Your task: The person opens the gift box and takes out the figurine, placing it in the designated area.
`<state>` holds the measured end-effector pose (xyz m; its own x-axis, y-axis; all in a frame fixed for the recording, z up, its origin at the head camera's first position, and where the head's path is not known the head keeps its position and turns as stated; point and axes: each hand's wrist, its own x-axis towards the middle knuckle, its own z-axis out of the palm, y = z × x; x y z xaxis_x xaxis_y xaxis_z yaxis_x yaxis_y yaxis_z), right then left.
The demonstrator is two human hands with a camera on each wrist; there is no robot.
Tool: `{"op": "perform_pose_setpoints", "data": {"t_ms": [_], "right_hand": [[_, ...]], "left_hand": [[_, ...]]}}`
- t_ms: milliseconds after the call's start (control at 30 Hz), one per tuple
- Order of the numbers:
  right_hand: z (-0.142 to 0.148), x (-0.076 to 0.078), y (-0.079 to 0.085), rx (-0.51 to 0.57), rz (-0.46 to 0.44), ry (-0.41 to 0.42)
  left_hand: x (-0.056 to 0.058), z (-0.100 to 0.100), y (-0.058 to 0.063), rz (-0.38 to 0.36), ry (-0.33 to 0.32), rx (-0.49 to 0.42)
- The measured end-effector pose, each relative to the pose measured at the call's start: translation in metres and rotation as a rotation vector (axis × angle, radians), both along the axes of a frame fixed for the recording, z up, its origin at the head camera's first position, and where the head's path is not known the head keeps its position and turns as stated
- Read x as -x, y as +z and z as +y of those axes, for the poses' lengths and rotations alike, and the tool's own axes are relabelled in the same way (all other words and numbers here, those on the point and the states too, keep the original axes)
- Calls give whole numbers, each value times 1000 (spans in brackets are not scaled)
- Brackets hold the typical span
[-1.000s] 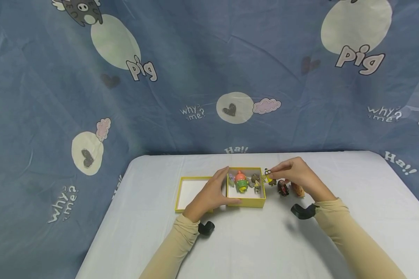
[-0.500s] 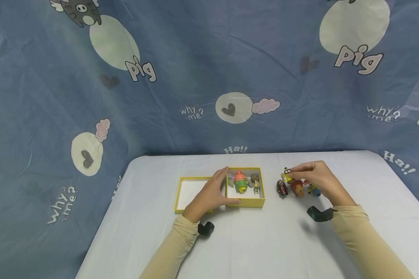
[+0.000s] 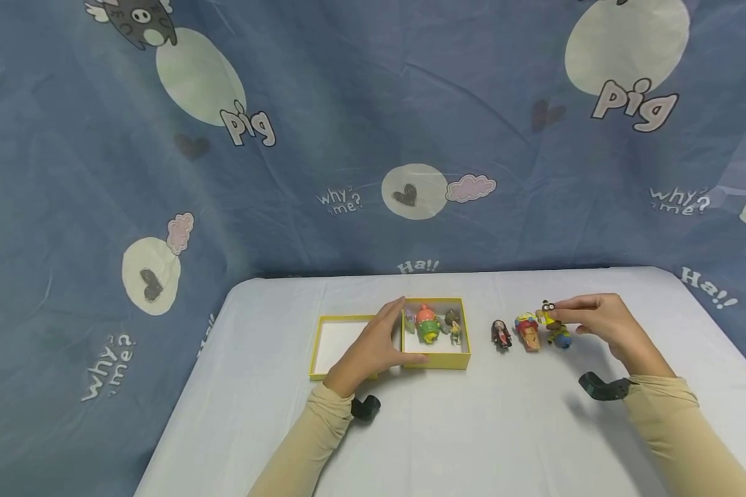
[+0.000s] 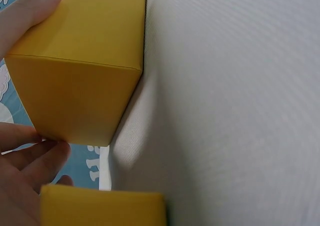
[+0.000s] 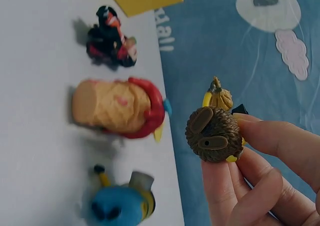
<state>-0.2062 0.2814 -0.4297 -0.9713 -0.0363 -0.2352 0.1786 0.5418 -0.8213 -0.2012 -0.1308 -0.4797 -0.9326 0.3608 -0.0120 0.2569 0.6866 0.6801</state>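
Observation:
My left hand [image 3: 371, 347] grips a yellow open-topped box [image 3: 443, 361], thumb at the front wall and fingers at the far side. Inside lie several small toy figures, among them an orange-and-green one [image 3: 427, 324]. My right hand [image 3: 608, 327] pinches a minion figurine [image 3: 547, 313] with goggles; its brown textured skirt and feet face the right wrist camera. It is held up near three figures on the table: a black-and-red one [image 3: 501, 335], a tan one with a red top [image 5: 120, 106], and a blue-and-yellow one [image 5: 117, 203].
A shallow yellow-rimmed lid [image 3: 315, 351] with a white inside lies left of the box, partly behind my left hand. White cloth covers the table [image 3: 460, 428]. A blue printed curtain [image 3: 323, 235] hangs behind and at the left.
My right hand has carried the minion figurine rightward, away from the box and past the black-and-red and tan figures. The left hand stays on the box.

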Motion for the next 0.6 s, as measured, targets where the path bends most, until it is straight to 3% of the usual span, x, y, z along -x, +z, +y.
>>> {"op": "perform_pose_setpoints", "data": {"t_ms": [600], "right_hand": [[34, -6, -13, 43, -9, -58]], "left_hand": [[1, 1, -2, -9, 10, 7]]}}
